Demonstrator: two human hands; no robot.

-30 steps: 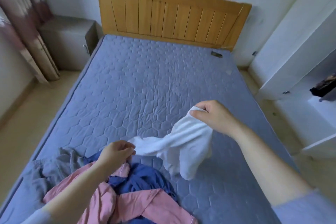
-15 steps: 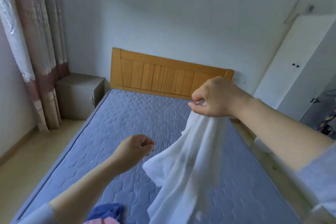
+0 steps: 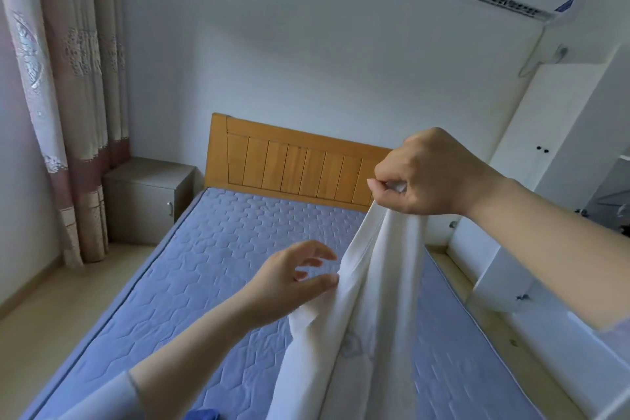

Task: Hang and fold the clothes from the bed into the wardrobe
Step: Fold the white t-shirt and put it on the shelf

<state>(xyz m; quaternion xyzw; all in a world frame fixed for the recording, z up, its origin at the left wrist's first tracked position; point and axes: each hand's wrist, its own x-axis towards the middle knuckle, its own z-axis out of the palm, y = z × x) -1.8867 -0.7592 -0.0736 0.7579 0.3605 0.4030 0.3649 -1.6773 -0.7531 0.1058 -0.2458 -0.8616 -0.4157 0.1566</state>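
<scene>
**A:** Where is the white garment [image 3: 368, 317]?

**B:** In the air above the bed [image 3: 221, 266]. It hangs in long folds from the right hand [image 3: 433, 174], which pinches its top edge between thumb and curled fingers in front of the wooden headboard [image 3: 289, 164].

**A:** And the left hand [image 3: 289, 280]?

**B:** Lower, just beside the hanging cloth. Its fingers are spread and loosely bent, gripping nothing, and the thumb tip touches the garment's left fold.

**A:** Anything else around?

**B:** A scrap of blue cloth [image 3: 201, 414] lies on the bed at the bottom edge of the view. The white wardrobe [image 3: 518, 147] stands at the right. A grey nightstand [image 3: 146, 201] and a curtain [image 3: 68, 78] are at the left.
</scene>
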